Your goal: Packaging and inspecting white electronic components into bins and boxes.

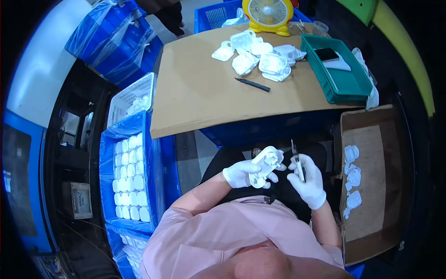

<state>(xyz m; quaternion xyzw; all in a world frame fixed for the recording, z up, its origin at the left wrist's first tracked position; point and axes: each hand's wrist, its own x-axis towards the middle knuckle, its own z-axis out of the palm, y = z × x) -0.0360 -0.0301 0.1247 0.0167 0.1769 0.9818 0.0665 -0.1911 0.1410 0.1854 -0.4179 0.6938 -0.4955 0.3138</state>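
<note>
Head view: L hand, white-gloved, lower ctr of frame, curled round a white plastic part, thumb on the near side, fingertips showing past its lower R edge. Part is held tilted, molded inner side up, just above the dark trousers. R hand, also gloved, just R of it, pinching a slim bladed tool btwn thumb & fingers; blade points to top of frame, apart from the part.

Upper ctr: cardboard-topped bench w/ a loose pile of white pcs, a black pen-like tool lying just below the pile, and a yellow fan at the far edge. Upper R of frame: green tray on the bench, dark flat phone-like item in it on white paper.

R side: open cardboard box w/ a few small white pcs in a rough column along its L part. L side: blue crate, plastic-lined, white parts in neat rows; white basket just above it. Upper L: blue bins under clear film.
</note>
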